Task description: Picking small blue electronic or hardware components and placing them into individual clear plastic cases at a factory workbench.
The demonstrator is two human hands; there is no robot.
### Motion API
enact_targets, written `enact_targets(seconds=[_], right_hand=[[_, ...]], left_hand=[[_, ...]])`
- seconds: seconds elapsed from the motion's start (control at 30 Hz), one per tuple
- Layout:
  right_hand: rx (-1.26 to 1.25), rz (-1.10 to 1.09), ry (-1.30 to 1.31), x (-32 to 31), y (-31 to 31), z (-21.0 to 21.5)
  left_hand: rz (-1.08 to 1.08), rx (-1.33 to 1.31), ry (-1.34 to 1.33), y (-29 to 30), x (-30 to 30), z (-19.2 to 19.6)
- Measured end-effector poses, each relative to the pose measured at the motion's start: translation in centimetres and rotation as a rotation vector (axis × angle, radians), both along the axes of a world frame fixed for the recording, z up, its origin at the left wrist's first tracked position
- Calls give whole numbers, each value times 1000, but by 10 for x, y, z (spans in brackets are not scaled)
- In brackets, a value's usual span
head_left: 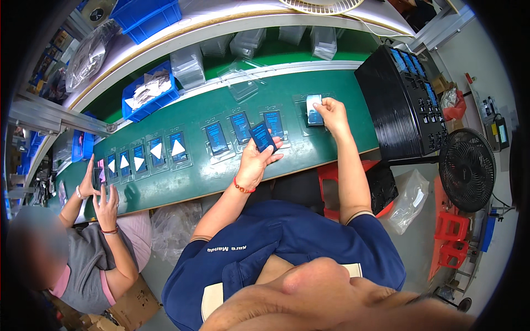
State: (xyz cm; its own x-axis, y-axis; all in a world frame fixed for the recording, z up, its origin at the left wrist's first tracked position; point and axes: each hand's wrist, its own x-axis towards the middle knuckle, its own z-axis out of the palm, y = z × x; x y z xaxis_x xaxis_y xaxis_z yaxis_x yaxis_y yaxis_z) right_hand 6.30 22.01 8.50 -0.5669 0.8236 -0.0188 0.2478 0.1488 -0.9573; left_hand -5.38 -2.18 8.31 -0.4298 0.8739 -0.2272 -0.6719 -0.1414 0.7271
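Note:
My left hand (pixel 257 164) is closed on a flat dark phone battery (pixel 262 137), held tilted just above the table. At the right, my right hand (pixel 333 115) pinches the edge of another phone battery (pixel 314 110), whose upper part looks pale and shiny; I cannot tell whether that is a film or glare. It lies over a clear plastic tray (pixel 301 122). Left of it, further batteries (pixel 240 126) (pixel 216 137) (pixel 273 122) rest in clear trays. Farther left, several trayed batteries (pixel 178 148) carry white triangular pieces.
A co-worker (pixel 105 243) sits at the left, both hands at a tray. Blue bins (pixel 148 94) and stacked clear trays (pixel 187 66) line the green table's (pixel 204 177) back edge. A stack of black trays (pixel 395 105) stands at the right end, beside a black fan (pixel 468 168).

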Motion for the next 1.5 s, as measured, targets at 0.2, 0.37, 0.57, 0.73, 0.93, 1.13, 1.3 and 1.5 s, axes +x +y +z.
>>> enact_targets(seconds=[0.2,0.37,0.57,0.73,0.93,1.13,1.3,1.5], right_hand=[[517,17,-336,-5,-22,15],[700,133,-337,5,-39,8],[1018,133,-264,14,-55,-3],[987,178,-190,21,-50,-7],[979,270,-150,24,-52,-8],[1158,219,-236,23,-57,-4],[1048,-34,-87,12,-76,5],[71,172,99,5,-108,2]], left_hand=[[39,-39,-22,-6,-4,1],[62,-49,-32,-6,-9,1],[60,-51,-20,-2,-8,2],[59,-61,-31,-2,-7,1],[64,-59,-42,-1,-8,2],[53,-47,-51,0,-8,2],[5,-24,30,11,-2,1],[-139,126,357,43,18,7]])
